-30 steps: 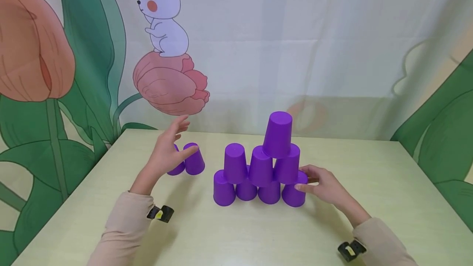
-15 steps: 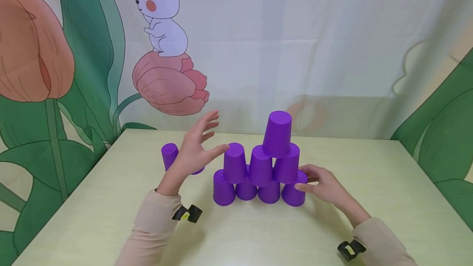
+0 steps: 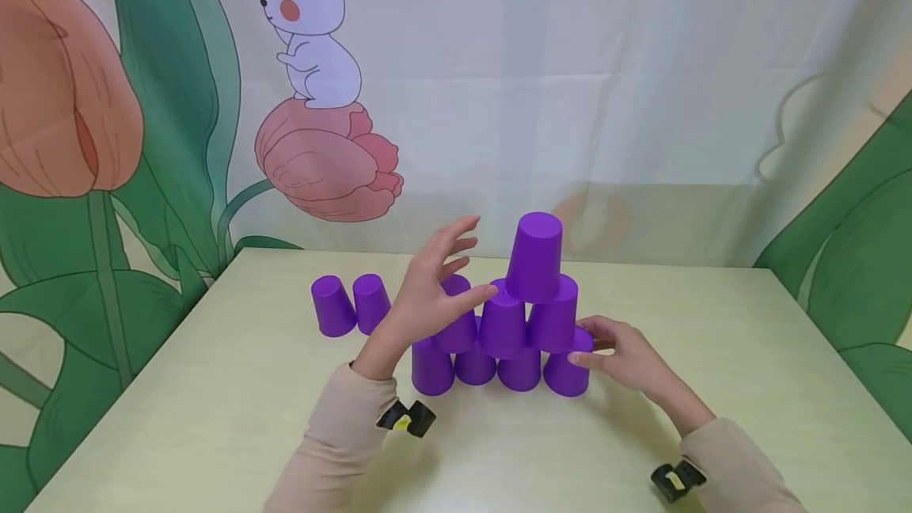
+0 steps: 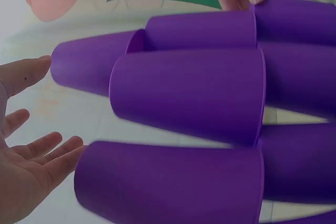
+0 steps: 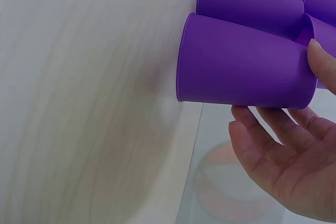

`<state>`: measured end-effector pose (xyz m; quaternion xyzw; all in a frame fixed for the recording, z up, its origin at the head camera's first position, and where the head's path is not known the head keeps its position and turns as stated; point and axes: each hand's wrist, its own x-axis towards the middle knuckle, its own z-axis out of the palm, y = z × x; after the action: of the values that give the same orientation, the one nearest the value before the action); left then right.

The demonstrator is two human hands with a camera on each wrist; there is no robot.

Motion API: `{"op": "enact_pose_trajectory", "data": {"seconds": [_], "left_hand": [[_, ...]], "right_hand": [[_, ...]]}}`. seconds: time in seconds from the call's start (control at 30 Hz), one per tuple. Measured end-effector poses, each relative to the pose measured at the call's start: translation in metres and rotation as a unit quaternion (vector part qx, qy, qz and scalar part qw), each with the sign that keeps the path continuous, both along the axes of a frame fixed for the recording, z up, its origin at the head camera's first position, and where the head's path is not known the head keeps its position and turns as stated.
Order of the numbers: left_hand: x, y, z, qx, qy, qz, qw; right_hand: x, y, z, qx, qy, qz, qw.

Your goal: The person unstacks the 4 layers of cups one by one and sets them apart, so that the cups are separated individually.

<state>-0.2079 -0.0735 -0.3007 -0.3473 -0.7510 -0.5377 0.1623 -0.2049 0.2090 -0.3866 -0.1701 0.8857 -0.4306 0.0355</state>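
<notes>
Upside-down purple cups form a stepped stack on the table, with several at the bottom, three above and one top cup (image 3: 536,258) resting toward the right. My left hand (image 3: 435,291), fingers spread and holding nothing, is in front of the left part of the stack. Its thumb overlaps the middle cup (image 3: 503,331) of the second row in the head view. With thumb and fingers on either side, my right hand (image 3: 627,355) holds the bottom right cup (image 5: 244,64), which stays under the others. The left second-row cup (image 3: 456,335) is partly hidden behind my left hand.
Two more upside-down purple cups, a left one (image 3: 332,307) and a right one (image 3: 368,303), stand at the back left of the pale table (image 3: 556,457). A printed curtain (image 3: 670,101) with a rabbit and tulips hangs behind the table.
My left hand has moved right, from beside the two separate cups to in front of the stack, with fingers still spread. My right hand and the stacked cups have stayed in place.
</notes>
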Motion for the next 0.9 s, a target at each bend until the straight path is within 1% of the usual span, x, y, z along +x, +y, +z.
{"op": "enact_pose_trajectory", "data": {"seconds": [0.1,0.2,0.37,0.47,0.6,0.7,0.9], "left_hand": [[-0.001,0.009,0.000,-0.003,-0.004,-0.007,1.0000],[-0.003,0.017,0.001,-0.010,-0.015,-0.005,0.9998],[-0.005,0.030,0.002,-0.010,-0.054,-0.002,0.9985],[-0.005,0.037,0.003,-0.009,-0.070,0.007,0.9975],[-0.007,0.045,0.004,-0.008,-0.075,0.020,0.9969],[-0.008,0.050,0.005,-0.004,-0.082,0.025,0.9963],[-0.009,0.055,0.005,-0.015,-0.092,0.030,0.9952]], "right_hand": [[0.000,0.000,0.000,-0.003,-0.001,0.001,1.0000],[0.000,0.000,0.000,-0.005,-0.004,0.002,1.0000],[0.001,0.000,0.001,-0.004,-0.006,-0.001,1.0000],[0.002,0.000,0.001,-0.005,-0.002,0.001,1.0000],[0.002,0.000,0.000,-0.006,0.002,0.004,1.0000],[0.002,0.000,0.000,-0.004,0.004,0.004,1.0000],[0.001,0.000,0.000,-0.006,0.007,0.006,0.9999]]}}
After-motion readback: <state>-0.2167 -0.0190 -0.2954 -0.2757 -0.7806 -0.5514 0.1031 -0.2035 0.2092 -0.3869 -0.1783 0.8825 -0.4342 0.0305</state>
